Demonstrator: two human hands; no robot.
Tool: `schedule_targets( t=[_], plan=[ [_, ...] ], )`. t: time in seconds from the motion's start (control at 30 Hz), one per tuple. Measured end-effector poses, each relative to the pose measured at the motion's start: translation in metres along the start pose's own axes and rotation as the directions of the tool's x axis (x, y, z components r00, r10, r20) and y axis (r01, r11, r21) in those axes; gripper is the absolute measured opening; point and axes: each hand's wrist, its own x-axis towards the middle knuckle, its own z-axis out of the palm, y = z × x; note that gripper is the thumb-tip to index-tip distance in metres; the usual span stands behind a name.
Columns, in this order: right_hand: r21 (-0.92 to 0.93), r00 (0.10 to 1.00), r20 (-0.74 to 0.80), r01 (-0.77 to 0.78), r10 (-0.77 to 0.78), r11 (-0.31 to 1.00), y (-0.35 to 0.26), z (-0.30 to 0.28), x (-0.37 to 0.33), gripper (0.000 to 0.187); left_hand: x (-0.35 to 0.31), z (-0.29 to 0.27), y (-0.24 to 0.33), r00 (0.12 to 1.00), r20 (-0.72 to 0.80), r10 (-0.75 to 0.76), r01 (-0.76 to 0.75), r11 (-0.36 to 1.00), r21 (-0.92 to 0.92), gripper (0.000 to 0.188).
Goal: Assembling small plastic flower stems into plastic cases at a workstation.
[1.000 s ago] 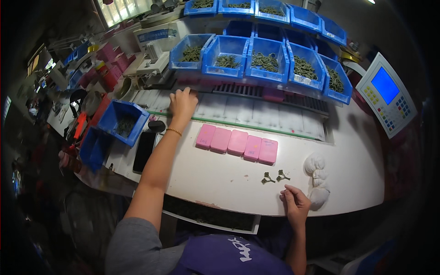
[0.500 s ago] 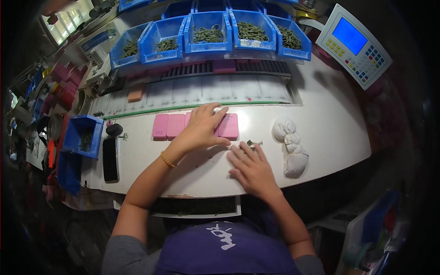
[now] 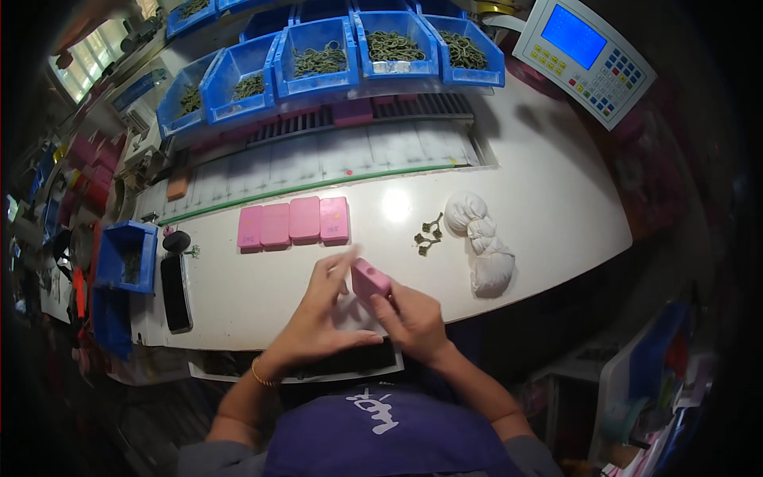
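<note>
My right hand (image 3: 417, 322) grips a pink rubber-like block (image 3: 368, 277) above the table's front edge; a round hole shows in the block's end. Close on its left is my left hand (image 3: 316, 312), fingers apart and slightly blurred, with nothing seen in it. Behind the hands, several flat pink blocks (image 3: 275, 225) lie side by side in a row. To their right are small dark green branched pieces (image 3: 429, 236), loose on the white table. Further right rests a knotted white cloth pouch (image 3: 482, 245).
Blue bins (image 3: 315, 60) full of green ring-shaped pieces line the back. A control panel with a blue screen (image 3: 574, 37) stands back right. At left are a phone (image 3: 176, 292), a black round object (image 3: 176, 242) and more blue bins (image 3: 127, 254). An open drawer (image 3: 298, 374) sits below the edge.
My left hand has come off the row of pink blocks toward me. My right hand has left the green pieces, uncovering them, and now holds a pink block. The view has shifted.
</note>
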Motion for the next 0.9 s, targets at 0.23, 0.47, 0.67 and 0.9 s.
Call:
schedule_targets(
  t=[0.23, 0.47, 0.67, 0.9],
  plan=[
    [0.465, 0.965, 0.211, -0.239, 0.155, 0.852, -0.005, 0.008, -0.015, 0.04, -0.028, 0.027, -0.027, 0.927, -0.299, -0.227, 0.148, 0.953, -0.266, 0.066],
    [0.618, 0.887, 0.373, -0.456, 0.271, 0.641, -0.017, 0.015, -0.022, 0.054, -0.03, 0.035, -0.019, 0.959, -0.259, 0.117, -0.1, 0.992, 0.075, 0.067],
    [0.686, 0.884, 0.307, -0.462, 0.353, 0.561, -0.029, 0.023, -0.025, 0.055, -0.034, 0.042, -0.026, 0.938, -0.307, 0.162, -0.126, 0.983, 0.131, 0.068],
    [0.534, 0.806, 0.173, -0.56, 0.566, 0.634, -0.008, 0.016, -0.011, 0.044, -0.038, 0.03, -0.028, 0.946, -0.321, -0.053, -0.013, 0.98, -0.201, 0.062]
  ],
)
